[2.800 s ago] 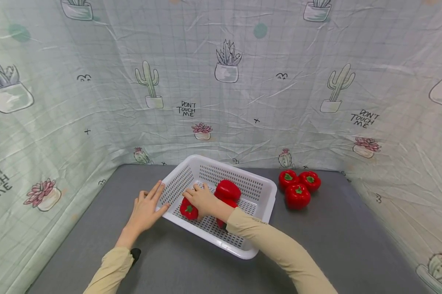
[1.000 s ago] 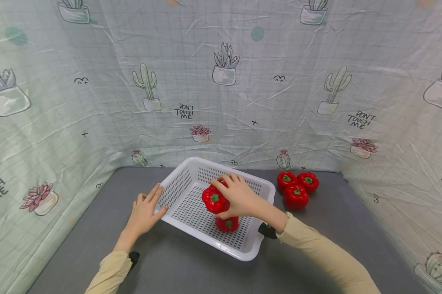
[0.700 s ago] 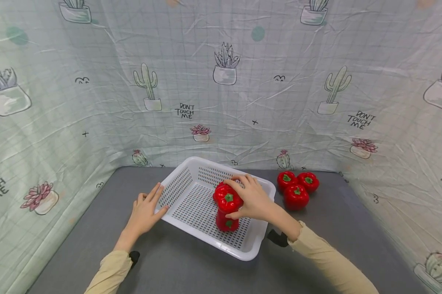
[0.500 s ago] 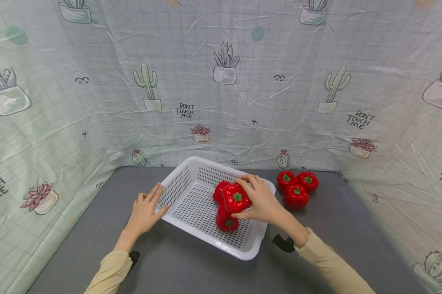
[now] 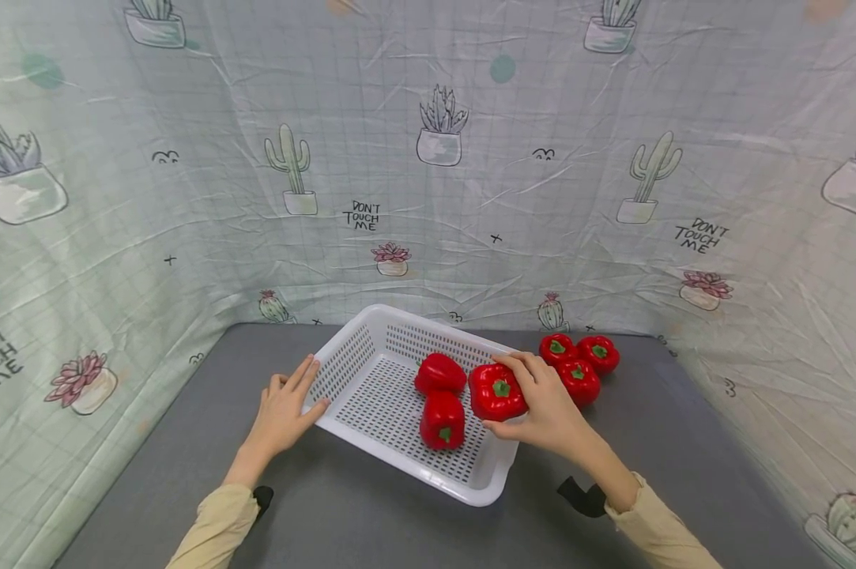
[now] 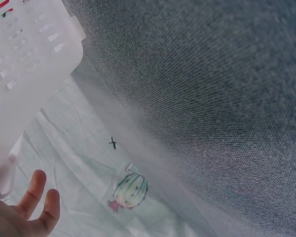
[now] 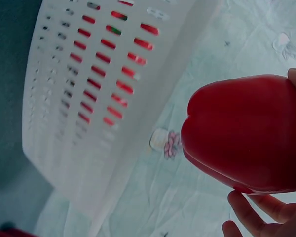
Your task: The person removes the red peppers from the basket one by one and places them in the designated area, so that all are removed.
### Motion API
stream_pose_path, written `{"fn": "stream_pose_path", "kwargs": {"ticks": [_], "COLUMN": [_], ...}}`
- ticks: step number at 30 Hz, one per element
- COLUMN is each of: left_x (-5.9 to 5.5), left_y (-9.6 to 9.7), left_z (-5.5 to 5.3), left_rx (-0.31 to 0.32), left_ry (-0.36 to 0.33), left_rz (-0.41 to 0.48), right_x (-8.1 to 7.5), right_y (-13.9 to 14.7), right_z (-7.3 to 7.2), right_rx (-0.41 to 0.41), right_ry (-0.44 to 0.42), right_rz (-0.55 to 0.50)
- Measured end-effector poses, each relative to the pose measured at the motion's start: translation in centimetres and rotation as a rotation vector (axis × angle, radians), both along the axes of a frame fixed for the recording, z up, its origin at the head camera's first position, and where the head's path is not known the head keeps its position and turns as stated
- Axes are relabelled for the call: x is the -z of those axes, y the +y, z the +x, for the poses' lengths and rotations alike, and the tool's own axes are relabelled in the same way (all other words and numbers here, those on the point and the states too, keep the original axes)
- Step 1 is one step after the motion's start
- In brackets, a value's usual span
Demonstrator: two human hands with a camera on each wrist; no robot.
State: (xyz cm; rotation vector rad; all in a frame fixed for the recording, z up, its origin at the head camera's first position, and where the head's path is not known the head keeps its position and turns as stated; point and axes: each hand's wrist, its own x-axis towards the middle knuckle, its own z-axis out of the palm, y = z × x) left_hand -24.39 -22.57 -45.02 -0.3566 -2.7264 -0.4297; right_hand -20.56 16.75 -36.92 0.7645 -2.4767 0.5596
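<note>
My right hand [image 5: 544,407] grips a red bell pepper [image 5: 500,390] from its right side, thumb in front and fingers behind. That pepper is raised over the right end of the white perforated plastic basket [image 5: 392,458] in the head view. In the right wrist view the held pepper [image 7: 246,133] is above the level of the basket's rim [image 7: 153,118]. Two more red bell peppers lie in the basket: a back pepper [image 5: 439,374] and a front pepper [image 5: 443,420]. My left hand [image 5: 281,415] rests on the basket's left rim, fingers extended and spread.
Three red bell peppers stand together on the grey table [image 5: 371,529], right of the basket; one is the rear left pepper [image 5: 557,348]. My right hand partly covers the nearest of them. A cactus-print cloth [image 5: 442,205] hangs behind and on both sides.
My right hand lifted a bell pepper from the basket's left part and carried it right, past the other two, to the right rim. My left hand stayed at the left rim.
</note>
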Motion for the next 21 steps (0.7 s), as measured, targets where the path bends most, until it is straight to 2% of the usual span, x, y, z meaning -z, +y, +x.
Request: {"fn": "stream_pose_path", "kwargs": {"ticks": [6, 13, 17, 21], "left_x": [0.0, -0.1, -0.1, -0.1], "left_y": [0.1, 0.1, 0.1, 0.2], "left_z": [-0.1, 0.0, 0.0, 0.1], "left_rx": [-0.010, -0.010, -0.011, -0.011], "left_ry": [-0.004, 0.004, 0.007, 0.006], "left_rz": [-0.007, -0.001, 0.003, 0.005], "right_x": [0.2, 1.3, 2.2, 2.9], "right_y": [2.4, 5.6, 7.5, 9.5], "right_z": [0.6, 0.7, 0.7, 0.8], "right_rx": [0.054, 0.114, 0.173, 0.235], "right_ry": [-0.017, -0.010, 0.009, -0.011], "right_rz": [-0.076, -0.166, -0.158, -0.128]}}
